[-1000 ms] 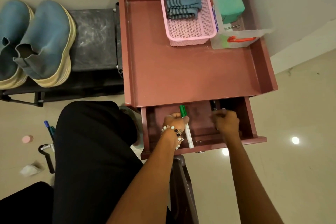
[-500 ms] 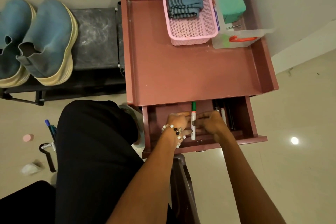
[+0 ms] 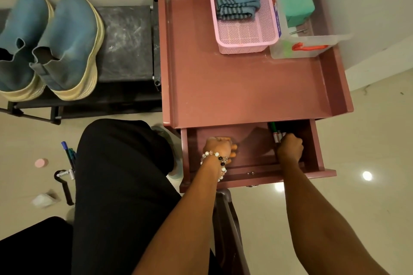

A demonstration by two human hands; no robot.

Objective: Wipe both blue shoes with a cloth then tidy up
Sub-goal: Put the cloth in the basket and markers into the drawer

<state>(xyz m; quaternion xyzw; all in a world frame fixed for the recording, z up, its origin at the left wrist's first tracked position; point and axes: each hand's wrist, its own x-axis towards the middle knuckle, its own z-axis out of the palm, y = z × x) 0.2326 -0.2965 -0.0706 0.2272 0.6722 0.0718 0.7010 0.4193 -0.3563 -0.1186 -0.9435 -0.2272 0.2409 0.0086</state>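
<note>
Two blue shoes with cream soles stand side by side on a black rack at the left. A folded blue striped cloth lies in a pink basket on the reddish table. The table's drawer is pulled out, and both hands are inside it. My right hand grips a bunch of markers at the drawer's right side. My left hand, with a bead bracelet, rests on the drawer floor with loosely bent fingers and nothing in it.
A clear plastic box holding a green block stands right of the basket. On the floor at the left lie pens, a pink cap and a black tool. My black-trousered leg is beside the drawer.
The green marker went from my left hand to my right hand. My right hand carried it to the other markers at the drawer's right; my left hand stayed at the left, empty.
</note>
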